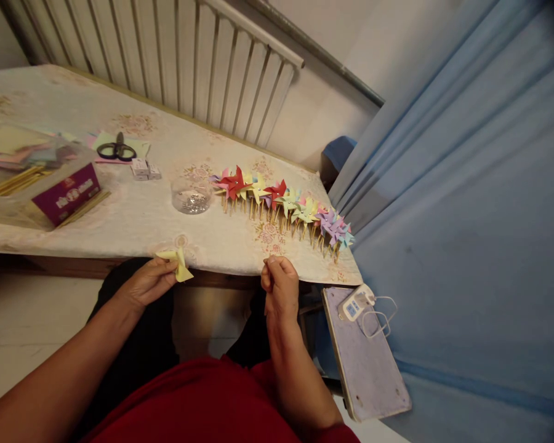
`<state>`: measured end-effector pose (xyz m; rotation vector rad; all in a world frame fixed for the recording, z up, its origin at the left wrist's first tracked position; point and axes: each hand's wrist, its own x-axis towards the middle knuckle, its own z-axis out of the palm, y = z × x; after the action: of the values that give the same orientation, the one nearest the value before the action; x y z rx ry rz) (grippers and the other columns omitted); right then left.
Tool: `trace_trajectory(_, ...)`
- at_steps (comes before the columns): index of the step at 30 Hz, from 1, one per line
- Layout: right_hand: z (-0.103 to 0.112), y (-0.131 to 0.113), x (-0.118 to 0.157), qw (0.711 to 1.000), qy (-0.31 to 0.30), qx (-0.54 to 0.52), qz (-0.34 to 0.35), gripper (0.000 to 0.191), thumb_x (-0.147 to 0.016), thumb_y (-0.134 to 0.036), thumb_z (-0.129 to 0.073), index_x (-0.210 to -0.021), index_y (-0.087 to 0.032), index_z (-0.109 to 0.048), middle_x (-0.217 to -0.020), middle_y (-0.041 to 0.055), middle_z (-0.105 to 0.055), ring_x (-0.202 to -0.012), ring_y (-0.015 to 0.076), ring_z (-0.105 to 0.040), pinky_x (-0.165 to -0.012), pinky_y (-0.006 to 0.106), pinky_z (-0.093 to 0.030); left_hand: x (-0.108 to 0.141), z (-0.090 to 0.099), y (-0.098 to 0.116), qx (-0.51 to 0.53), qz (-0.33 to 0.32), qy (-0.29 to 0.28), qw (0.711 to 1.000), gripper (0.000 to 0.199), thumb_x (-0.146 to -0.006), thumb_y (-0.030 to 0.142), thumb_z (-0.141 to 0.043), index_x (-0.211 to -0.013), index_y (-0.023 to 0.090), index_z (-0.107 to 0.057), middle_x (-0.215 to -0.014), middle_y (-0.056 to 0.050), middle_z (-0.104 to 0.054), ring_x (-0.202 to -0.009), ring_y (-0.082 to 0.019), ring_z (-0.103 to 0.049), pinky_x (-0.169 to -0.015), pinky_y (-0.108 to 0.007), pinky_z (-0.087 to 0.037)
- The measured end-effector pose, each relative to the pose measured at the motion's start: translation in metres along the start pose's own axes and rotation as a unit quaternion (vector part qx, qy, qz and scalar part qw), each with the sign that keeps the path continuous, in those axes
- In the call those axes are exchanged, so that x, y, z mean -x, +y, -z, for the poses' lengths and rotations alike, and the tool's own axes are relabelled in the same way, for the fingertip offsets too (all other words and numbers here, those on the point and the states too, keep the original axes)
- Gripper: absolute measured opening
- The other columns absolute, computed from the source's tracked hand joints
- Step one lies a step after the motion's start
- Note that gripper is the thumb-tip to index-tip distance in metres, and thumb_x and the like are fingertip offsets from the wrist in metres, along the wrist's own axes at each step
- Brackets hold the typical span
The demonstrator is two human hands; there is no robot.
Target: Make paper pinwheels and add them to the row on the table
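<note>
My left hand (154, 280) pinches a folded yellow paper pinwheel (181, 268) just off the table's front edge. Its vanes stick out past my fingertips. My right hand (281, 284) is closed at the same edge, apart from the left. In its fist is what looks like a thin wooden stick (265, 261), mostly hidden by the fingers. Ahead, a row of finished pinwheels (286, 200) in red, yellow, green, purple and blue leans on sticks along the table. A round clear tub (191, 198) of small shiny metal pieces stands between the hands, farther back.
Scissors (117, 149) lie on coloured paper at the back left, beside small white boxes (144, 169). A clear container (16, 206) holds paper and sticks near a purple label (69, 194). On the right, a stool (369, 369) bears a white device with a cable (356, 303).
</note>
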<state>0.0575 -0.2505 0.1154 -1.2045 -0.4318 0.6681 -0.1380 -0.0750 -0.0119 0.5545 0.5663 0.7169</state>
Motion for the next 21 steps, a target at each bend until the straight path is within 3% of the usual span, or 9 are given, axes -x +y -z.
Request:
trace_trajectory(11, 0.0016, 0.0021, -0.0016, 1.0, 0.006, -0.005, -0.011, 0.023, -0.065, -0.035, -0.071, -0.072, -0.017, -0.06, -0.058, -0.0054, -0.055, -0.041, 0.0032, -0.032, -0.04, 0.021, -0.016, -0.0003, 0.0009, -0.0002, -0.003, 0.006, 0.0, 1.0, 0.02, -0.059, 0.004, -0.082, -0.076, 0.009, -0.073, -0.071, -0.01, -0.074, -0.063, -0.018, -0.069, -0.065, -0.024, -0.058)
trace_trajectory(21, 0.0034, 0.0027, -0.0007, 1.0, 0.01, 0.009, -0.009, 0.022, -0.068, -0.034, -0.07, -0.067, -0.018, -0.054, -0.049, -0.0078, -0.049, -0.039, 0.0038, -0.031, -0.04, 0.02, -0.015, -0.0035, 0.0052, -0.0008, 0.011, 0.019, 0.011, 1.0, 0.021, -0.06, 0.002, -0.08, -0.078, 0.009, -0.072, -0.072, -0.01, -0.075, -0.064, -0.019, -0.07, -0.066, -0.025, -0.058)
